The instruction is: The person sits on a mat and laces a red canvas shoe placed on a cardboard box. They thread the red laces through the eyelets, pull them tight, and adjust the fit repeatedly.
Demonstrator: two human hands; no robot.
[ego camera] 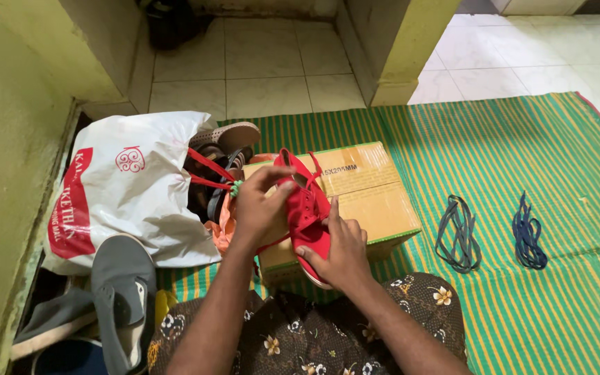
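A red shoe [307, 212] lies on a cardboard box [376, 198] between both hands. The left hand [258, 208] pinches its red lace [210, 173] at the shoe's top; the right hand [345, 253] is closed around the toe end. A white bag [126, 187] sits just left.

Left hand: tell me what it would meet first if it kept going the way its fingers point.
The left hand has its fingers pointing up and right, already on the red shoe. Going on past the shoe, it would probably reach the cardboard box next, though depth is hard to judge.
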